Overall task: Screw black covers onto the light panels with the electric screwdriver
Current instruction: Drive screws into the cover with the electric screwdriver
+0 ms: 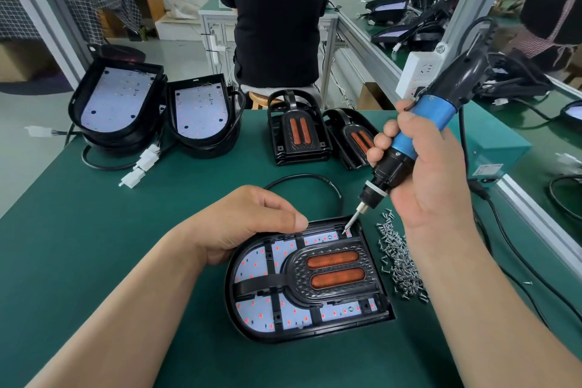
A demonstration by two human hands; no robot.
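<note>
With the fingers of my right hand (422,173) grasping the electric screwdriver (438,106), I see its bit at the far right corner of the black cover (333,288) in the light panel (252,264) on the desk (94,230), whose far rim my left hand (252,224) grips.

**Cover going onto panel, driver at far right corner**

Light panel (255,264) lies flat on the green mat: black D-shaped housing, white LED board with red dots, rounded end to the left. Black cover (333,272) sits on it, ribbed, with two orange strips. Left hand (252,220) grips the panel's far edge, thumb on the rim. Electric screwdriver (437,107), blue barrel with black nose, is tilted in the right hand (434,173), bit tip down at the panel's far right corner. Loose screws (400,258) are piled just right of the panel. Spare covers (297,129) are stacked at the back of the mat; uncovered panels (116,98) are stacked at back left, boards facing up.
</note>
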